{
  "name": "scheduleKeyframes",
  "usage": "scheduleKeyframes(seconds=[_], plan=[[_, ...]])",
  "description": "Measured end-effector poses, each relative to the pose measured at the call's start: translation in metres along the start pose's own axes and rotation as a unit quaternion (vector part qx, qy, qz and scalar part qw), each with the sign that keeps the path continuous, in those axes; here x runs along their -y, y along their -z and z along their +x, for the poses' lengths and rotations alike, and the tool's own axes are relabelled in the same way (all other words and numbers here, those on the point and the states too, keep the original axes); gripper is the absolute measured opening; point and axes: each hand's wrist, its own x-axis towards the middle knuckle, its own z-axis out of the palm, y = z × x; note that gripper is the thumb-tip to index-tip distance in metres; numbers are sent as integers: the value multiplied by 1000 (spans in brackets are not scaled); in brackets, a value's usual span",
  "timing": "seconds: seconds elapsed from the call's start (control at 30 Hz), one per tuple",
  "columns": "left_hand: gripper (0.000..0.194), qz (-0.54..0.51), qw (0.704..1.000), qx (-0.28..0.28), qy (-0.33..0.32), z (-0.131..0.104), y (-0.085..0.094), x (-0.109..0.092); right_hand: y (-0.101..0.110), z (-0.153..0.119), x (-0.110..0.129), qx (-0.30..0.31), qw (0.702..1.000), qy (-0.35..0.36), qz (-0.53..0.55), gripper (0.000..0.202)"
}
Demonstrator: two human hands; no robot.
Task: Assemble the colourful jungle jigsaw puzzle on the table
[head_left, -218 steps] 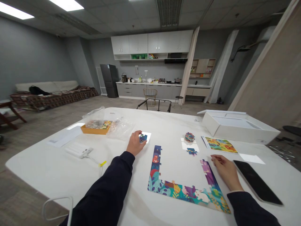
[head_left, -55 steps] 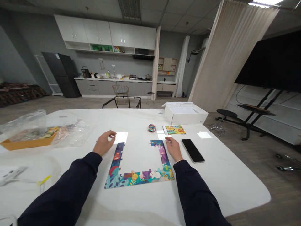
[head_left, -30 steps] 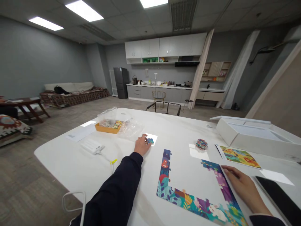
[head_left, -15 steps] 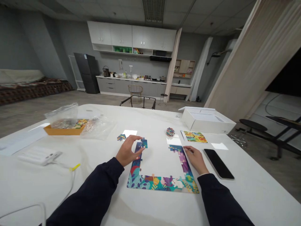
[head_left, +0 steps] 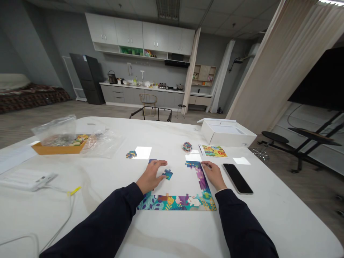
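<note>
A partly assembled puzzle frame [head_left: 182,202] lies on the white table, with its bottom and right edges joined. My left hand [head_left: 152,175] is over the frame's left side, hiding much of it, thumb and fingers apart. Just right of its thumb, a loose blue puzzle piece [head_left: 168,174] lies inside the frame. My right hand [head_left: 214,174] rests at the upper right edge of the frame, fingertips touching it, fingers together. Beyond the frame are a small group of pieces [head_left: 131,154] and a pile of pieces [head_left: 187,146].
A black phone [head_left: 238,178] lies right of my right hand. Behind it are a picture card [head_left: 214,151] and a white box [head_left: 228,133]. On the left are an orange tray [head_left: 57,148], plastic bags [head_left: 100,145] and a white power strip [head_left: 28,180] with a cable.
My left hand has let go of the blue piece, which now lies inside the frame to the right of the thumb. The whole view has shifted slightly.
</note>
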Motion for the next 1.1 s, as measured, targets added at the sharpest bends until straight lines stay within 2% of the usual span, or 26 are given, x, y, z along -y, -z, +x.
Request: scheduleKeyframes(seconds=[0.23, 0.63, 0.87, 1.1], plan=[[54, 65, 998, 9, 15, 0, 4, -6, 2, 0, 3, -2, 1000, 3, -7, 35], [66, 82, 996, 34, 9, -3, -1, 4, 3, -2, 7, 4, 1000, -3, -10, 35], [46, 46, 997, 59, -11, -3, -2, 2, 4, -2, 7, 9, 1000, -3, -4, 36], [49, 99, 995, 34, -4, 2, 7, -5, 4, -1, 5, 9, 1000, 0, -11, 35]])
